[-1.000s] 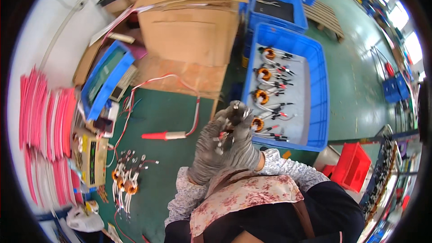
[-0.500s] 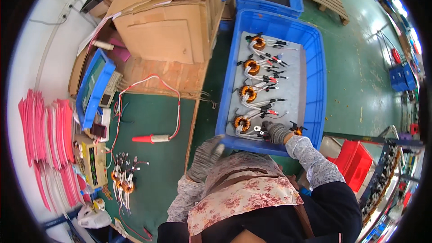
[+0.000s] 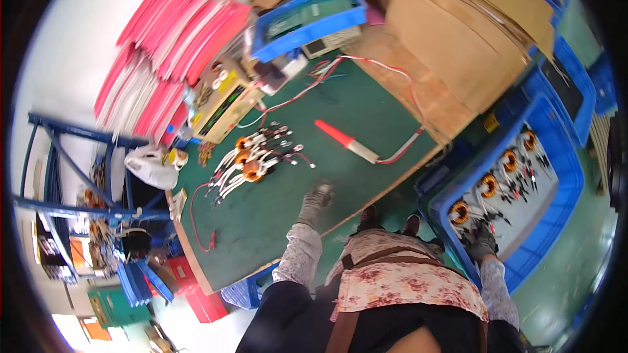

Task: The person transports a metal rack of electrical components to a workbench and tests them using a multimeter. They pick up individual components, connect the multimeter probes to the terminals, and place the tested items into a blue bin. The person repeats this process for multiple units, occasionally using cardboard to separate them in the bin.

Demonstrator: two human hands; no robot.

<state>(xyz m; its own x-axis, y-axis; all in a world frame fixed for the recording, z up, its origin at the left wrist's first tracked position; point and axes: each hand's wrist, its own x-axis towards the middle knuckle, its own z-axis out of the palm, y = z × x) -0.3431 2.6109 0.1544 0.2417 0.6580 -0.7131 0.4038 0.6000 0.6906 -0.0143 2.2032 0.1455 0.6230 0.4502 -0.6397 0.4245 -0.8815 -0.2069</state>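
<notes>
My left hand, in a grey glove, hovers over the green-topped workbench, blurred, its fingers loosely extended with nothing seen in them. Ahead and to its left lies a bunch of copper-wound ring coils with white leads and metal lugs. My right hand, gloved too, reaches into a blue plastic bin at the right. Its fingers are at the leads of the nearest ring coil; whether they grip anything is hidden. Several such coils stand in a row on the bin's grey sheet.
A red-tipped probe and its cable lie on the bench. Behind are a bench instrument, a blue tray and stacked pink and white sheets. Large cardboard stands at the far right. A white jug sits at the left edge.
My view has turned left toward the bench. My left hand has moved from beside the bin to over the bench. My right hand stays in the bin near the closest coil.
</notes>
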